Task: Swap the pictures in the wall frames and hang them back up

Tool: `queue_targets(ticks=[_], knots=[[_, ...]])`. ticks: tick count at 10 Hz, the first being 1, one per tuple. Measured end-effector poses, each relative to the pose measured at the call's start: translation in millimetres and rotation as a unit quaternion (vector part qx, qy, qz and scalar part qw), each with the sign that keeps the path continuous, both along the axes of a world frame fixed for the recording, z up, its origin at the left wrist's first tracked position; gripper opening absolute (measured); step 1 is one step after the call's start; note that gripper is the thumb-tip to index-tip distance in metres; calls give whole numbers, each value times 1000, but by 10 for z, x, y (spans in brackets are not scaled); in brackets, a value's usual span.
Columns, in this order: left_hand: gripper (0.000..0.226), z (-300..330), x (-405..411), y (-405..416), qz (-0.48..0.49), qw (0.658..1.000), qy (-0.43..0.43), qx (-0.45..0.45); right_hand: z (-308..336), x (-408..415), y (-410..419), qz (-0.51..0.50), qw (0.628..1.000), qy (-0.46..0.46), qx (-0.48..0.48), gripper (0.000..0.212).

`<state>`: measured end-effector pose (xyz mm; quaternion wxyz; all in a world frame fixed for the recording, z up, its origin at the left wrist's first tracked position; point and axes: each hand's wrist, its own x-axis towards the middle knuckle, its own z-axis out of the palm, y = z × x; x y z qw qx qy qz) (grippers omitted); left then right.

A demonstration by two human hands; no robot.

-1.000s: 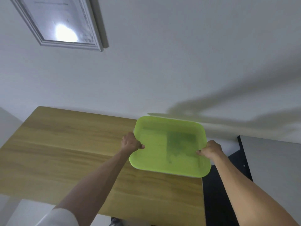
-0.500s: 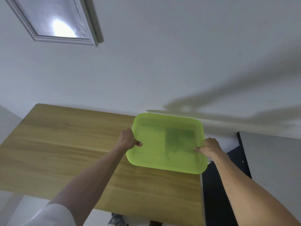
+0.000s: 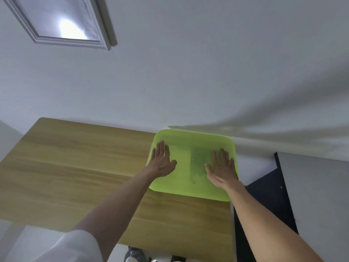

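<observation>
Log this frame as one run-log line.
left hand: flat on green lid | right hand: flat on lid | lid: on wooden table | wall frame: hanging

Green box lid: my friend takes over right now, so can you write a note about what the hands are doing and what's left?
Left hand: flat, fingers straight, on the green lid. Right hand: the same.
The lid covers a bin at the right end of the wooden table, against the wall.
One wall frame hangs at upper left; glare hides its picture. No other frame or loose picture is in view.
Done: cannot tell if any picture was swapped.
Left: probably check the frames, swap what remains and hang them.
</observation>
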<state>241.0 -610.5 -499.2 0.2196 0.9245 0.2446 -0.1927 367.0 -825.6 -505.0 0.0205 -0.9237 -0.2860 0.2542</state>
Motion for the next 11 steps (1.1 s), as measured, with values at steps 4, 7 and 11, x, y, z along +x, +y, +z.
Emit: queue_targets(ticks=[4, 7, 11], knots=[[87, -479, 23, -10, 4, 985, -83, 150, -382, -55, 59, -23, 988, -150, 26, 71], [88, -457, 36, -7, -4, 986, -69, 151, -353, -48, 66, -23, 990, -139, 24, 72], [81, -239, 10, 87, 51, 988, -144, -23, -175, 62, 32, -17, 998, -30, 44, 76]])
